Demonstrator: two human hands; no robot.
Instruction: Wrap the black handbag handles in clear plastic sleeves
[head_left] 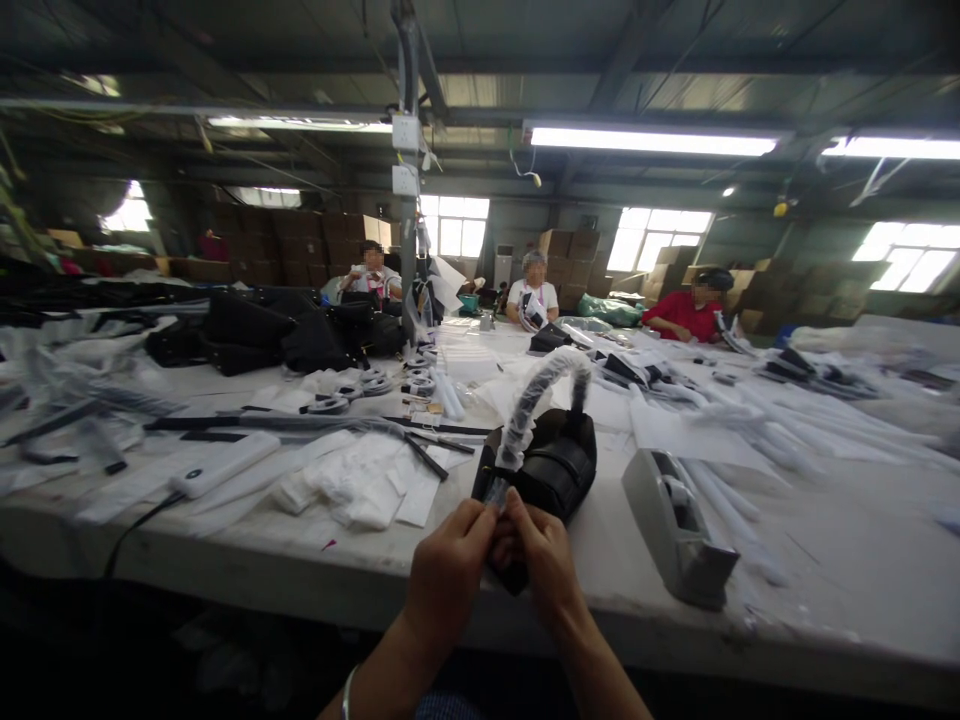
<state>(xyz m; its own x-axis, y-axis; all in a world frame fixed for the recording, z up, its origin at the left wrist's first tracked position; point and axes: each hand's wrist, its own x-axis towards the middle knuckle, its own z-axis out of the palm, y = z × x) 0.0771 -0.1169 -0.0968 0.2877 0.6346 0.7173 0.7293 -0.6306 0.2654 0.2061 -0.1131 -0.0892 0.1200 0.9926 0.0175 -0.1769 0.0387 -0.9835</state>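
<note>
A black handbag (559,470) rests on the white table in front of me. Its arched handle (529,395) is wrapped in clear, crinkled plastic. At the near base of that handle, my left hand (446,570) is closed, thumb and fingers pinching the end of the plastic wrap (496,490). My right hand (551,560) is closed against it, pinching at the same spot, with its curled fingers over the bag's near side. The fingertips meet, so exactly what lies between them is partly hidden. To the right of the bag stands a grey tape dispenser (679,535).
White tissue (345,480), a white corded device (229,465) and black strips lie to the left. Black bags (262,330) are piled farther back. Plastic-wrapped rolls (724,490) lie beyond the dispenser. Across the table (840,580) sit several co-workers. A post (409,230) rises mid-table.
</note>
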